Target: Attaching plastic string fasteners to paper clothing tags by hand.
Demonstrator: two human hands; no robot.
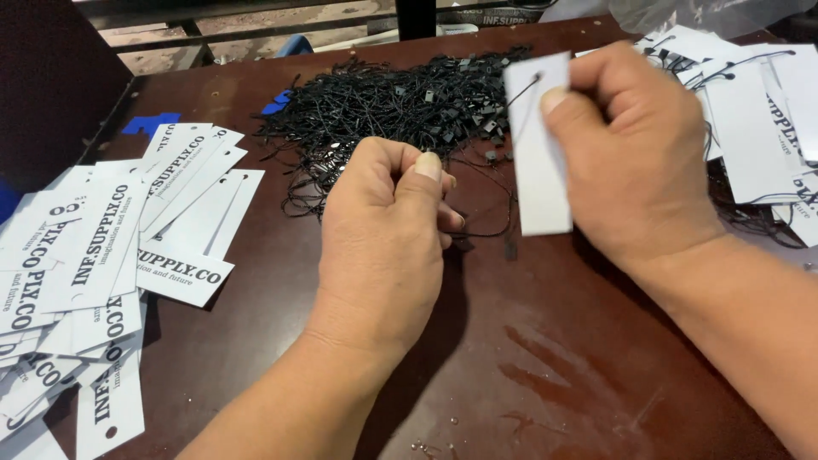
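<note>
A blank white paper hang tag is held upright above a dark brown wooden table, a thin black string fastener threaded through the hole near its top edge and looping down to the left. The right hand has the tag pinched along its right side, thumb across the front and the fingers curled shut behind it. The left hand, just left of the tag, is closed in a loose fist, thumb pressed against the bent forefinger; it appears to grip the lower run of the string, though the exact point of contact is hidden by the fingers. Directly behind both hands lies a tangled heap of black string fasteners with small square locking ends. To the left, a spread of white printed tags without strings lies fanned and overlapping across the table's edge. At the far right, a second pile of white tags with black strings attached rests on the table, partly behind the right wrist. Small blue scraps sit near the table's far left corner.
</note>
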